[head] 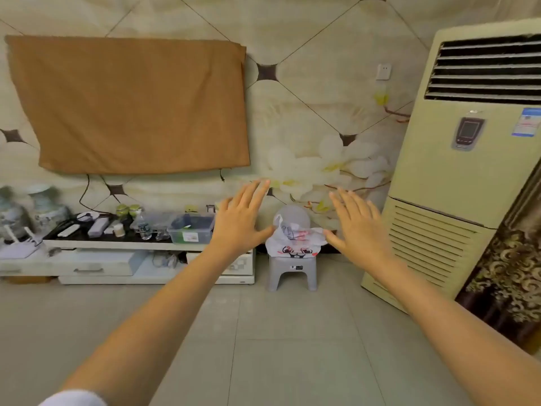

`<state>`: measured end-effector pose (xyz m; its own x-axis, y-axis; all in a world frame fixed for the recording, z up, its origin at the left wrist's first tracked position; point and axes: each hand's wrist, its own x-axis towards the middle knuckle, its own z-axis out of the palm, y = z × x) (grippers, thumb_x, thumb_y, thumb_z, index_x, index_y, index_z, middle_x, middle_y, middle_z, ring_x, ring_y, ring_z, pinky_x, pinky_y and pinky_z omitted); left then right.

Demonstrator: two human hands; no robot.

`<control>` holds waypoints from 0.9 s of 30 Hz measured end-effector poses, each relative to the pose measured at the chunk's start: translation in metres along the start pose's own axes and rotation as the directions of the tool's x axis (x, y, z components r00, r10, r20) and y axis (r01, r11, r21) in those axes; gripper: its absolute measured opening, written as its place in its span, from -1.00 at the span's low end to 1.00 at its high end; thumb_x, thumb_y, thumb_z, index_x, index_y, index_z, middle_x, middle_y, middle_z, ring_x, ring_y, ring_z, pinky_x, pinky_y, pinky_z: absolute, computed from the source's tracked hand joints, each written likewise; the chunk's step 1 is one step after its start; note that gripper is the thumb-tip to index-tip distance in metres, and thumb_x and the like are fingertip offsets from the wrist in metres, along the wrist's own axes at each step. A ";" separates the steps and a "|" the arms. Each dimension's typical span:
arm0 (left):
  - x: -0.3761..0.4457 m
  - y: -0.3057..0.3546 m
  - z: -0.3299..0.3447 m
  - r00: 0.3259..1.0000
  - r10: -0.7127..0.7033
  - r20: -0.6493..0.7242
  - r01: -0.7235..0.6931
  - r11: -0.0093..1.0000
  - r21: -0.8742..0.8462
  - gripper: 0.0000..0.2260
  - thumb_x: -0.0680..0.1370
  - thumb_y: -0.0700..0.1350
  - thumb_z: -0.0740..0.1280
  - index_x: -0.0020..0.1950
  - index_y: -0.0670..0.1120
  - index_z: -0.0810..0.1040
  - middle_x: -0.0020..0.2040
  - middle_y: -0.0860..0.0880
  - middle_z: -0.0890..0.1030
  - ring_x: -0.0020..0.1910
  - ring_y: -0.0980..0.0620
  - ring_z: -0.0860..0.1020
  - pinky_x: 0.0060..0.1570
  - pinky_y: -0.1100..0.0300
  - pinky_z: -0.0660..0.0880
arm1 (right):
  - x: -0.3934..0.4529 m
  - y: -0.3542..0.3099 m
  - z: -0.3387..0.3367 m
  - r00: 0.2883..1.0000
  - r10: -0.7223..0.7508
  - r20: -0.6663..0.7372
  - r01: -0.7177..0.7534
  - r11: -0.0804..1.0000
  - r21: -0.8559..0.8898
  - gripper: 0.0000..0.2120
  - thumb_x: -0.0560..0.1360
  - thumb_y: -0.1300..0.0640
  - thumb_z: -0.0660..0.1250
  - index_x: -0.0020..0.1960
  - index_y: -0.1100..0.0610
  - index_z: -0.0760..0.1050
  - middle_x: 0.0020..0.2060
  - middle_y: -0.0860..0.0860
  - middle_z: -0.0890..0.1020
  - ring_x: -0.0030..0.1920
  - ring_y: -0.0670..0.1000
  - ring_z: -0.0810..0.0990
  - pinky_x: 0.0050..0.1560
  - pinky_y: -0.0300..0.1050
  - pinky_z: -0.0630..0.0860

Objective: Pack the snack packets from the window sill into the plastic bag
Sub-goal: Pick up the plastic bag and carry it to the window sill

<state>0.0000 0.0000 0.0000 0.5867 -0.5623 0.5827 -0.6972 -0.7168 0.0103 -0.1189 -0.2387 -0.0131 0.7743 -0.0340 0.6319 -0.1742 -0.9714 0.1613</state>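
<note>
A white plastic bag (295,240) with black and red print sits on a small grey stool (292,269) against the far wall. Something pink and red shows inside the bag's mouth. Both my arms are stretched forward in the air. My left hand (244,218) is spread flat with straight fingers, left of the bag in the picture. My right hand (358,227) is spread the same way, right of the bag. Neither hand holds anything, and both are well short of the bag across the floor. No window sill is in view.
A low white TV cabinet (123,259) at the left carries jars, bottles, remotes and a clear plastic box (191,230). A brown cloth (131,106) covers the wall screen. A tall beige air conditioner (456,171) stands at the right beside a patterned curtain (509,276). Tiled floor lies between.
</note>
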 end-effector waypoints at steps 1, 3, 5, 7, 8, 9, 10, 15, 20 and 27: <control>0.012 -0.004 0.011 0.999 -0.003 0.046 0.004 1.000 -0.020 -0.22 0.43 0.34 0.03 0.58 0.00 0.06 0.55 -0.02 0.20 0.49 -0.04 0.23 0.29 -0.02 0.31 | 0.009 0.004 0.015 0.999 0.003 0.035 -0.003 1.000 0.010 -0.32 0.49 -0.19 0.18 0.48 0.18 0.24 0.41 0.18 0.38 0.40 0.18 0.36 0.30 0.21 0.35; 0.035 -0.017 0.043 0.999 -0.010 0.049 0.010 1.000 -0.011 -0.23 0.43 0.33 0.05 0.58 0.01 0.06 0.54 -0.03 0.22 0.48 -0.03 0.24 0.29 -0.01 0.30 | 0.026 0.012 0.047 0.998 0.019 0.067 -0.021 1.000 0.018 -0.33 0.47 -0.18 0.11 0.45 0.19 0.30 0.36 0.17 0.44 0.34 0.18 0.43 0.26 0.19 0.39; 0.059 -0.033 0.080 0.998 -0.013 0.067 0.012 1.000 0.003 -0.24 0.46 0.30 0.15 0.58 0.03 0.02 0.55 -0.02 0.19 0.50 -0.02 0.20 0.33 0.00 0.25 | 0.041 0.020 0.086 0.995 0.019 0.093 -0.019 1.000 0.002 -0.34 0.47 -0.18 0.08 0.43 0.20 0.32 0.34 0.16 0.46 0.32 0.17 0.45 0.23 0.19 0.42; 0.084 -0.046 0.117 0.995 -0.004 0.097 0.005 1.000 -0.017 -0.23 0.49 0.26 0.25 0.58 0.04 -0.01 0.56 -0.01 0.15 0.51 -0.02 0.17 0.36 0.00 0.21 | 0.062 0.028 0.122 0.990 0.020 0.139 -0.019 1.000 -0.005 -0.34 0.47 -0.18 0.06 0.43 0.20 0.33 0.33 0.16 0.47 0.31 0.17 0.45 0.21 0.20 0.43; 0.097 -0.054 0.135 0.993 -0.002 0.116 0.007 0.999 -0.035 -0.22 0.49 0.25 0.27 0.58 0.04 -0.01 0.56 0.00 0.14 0.51 -0.02 0.17 0.36 -0.01 0.21 | 0.072 0.034 0.139 0.990 0.020 0.143 -0.018 1.000 -0.015 -0.35 0.46 -0.18 0.06 0.42 0.20 0.34 0.32 0.16 0.48 0.30 0.18 0.45 0.21 0.20 0.43; 0.110 -0.061 0.153 0.991 -0.006 0.131 0.012 0.999 -0.046 -0.22 0.49 0.25 0.27 0.58 0.05 -0.01 0.56 0.01 0.14 0.51 -0.02 0.18 0.36 -0.02 0.22 | 0.083 0.039 0.157 0.987 0.020 0.160 -0.018 1.000 -0.015 -0.35 0.46 -0.17 0.07 0.41 0.20 0.35 0.30 0.17 0.49 0.29 0.19 0.46 0.20 0.20 0.44; 0.121 -0.068 0.171 0.989 -0.013 0.149 0.022 0.998 -0.062 -0.22 0.49 0.25 0.27 0.58 0.05 -0.02 0.56 0.02 0.13 0.50 -0.02 0.19 0.36 -0.03 0.23 | 0.092 0.044 0.174 0.981 0.025 0.190 -0.024 1.000 -0.008 -0.36 0.46 -0.16 0.09 0.40 0.21 0.36 0.28 0.17 0.51 0.27 0.20 0.48 0.19 0.20 0.45; 0.184 -0.093 0.242 0.967 -0.013 0.256 0.045 0.992 -0.121 -0.25 0.50 0.21 0.30 0.57 0.03 0.04 0.55 0.02 0.17 0.46 -0.02 0.25 0.34 -0.02 0.24 | 0.140 0.068 0.240 0.982 0.009 0.189 -0.006 1.000 -0.017 -0.35 0.30 0.00 0.52 0.29 0.26 0.46 0.14 0.21 0.59 0.14 0.22 0.58 0.08 0.21 0.51; 0.253 -0.104 0.307 0.944 0.012 0.331 0.034 0.991 -0.131 -0.26 0.49 0.23 0.29 0.56 0.04 0.05 0.54 0.03 0.18 0.44 -0.05 0.28 0.32 -0.02 0.25 | 0.181 0.101 0.299 0.978 0.029 0.205 -0.024 0.999 -0.027 -0.38 0.30 0.01 0.53 0.27 0.25 0.49 0.12 0.19 0.60 0.10 0.21 0.60 0.04 0.16 0.53; 0.336 -0.100 0.420 0.918 0.002 0.397 0.054 0.990 -0.131 -0.27 0.50 0.22 0.28 0.56 0.03 0.05 0.53 0.02 0.20 0.42 -0.07 0.31 0.35 -0.07 0.26 | 0.229 0.168 0.424 0.938 0.023 0.346 -0.043 0.998 0.051 -0.46 0.45 -0.10 0.17 0.32 0.18 0.44 0.20 0.15 0.55 0.16 0.19 0.54 0.10 0.13 0.50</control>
<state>0.4401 -0.2902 -0.1467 0.7004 -0.6814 0.2126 -0.7124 -0.6859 0.1485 0.2870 -0.5090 -0.1627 0.9327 -0.1352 0.3343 -0.1762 -0.9797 0.0954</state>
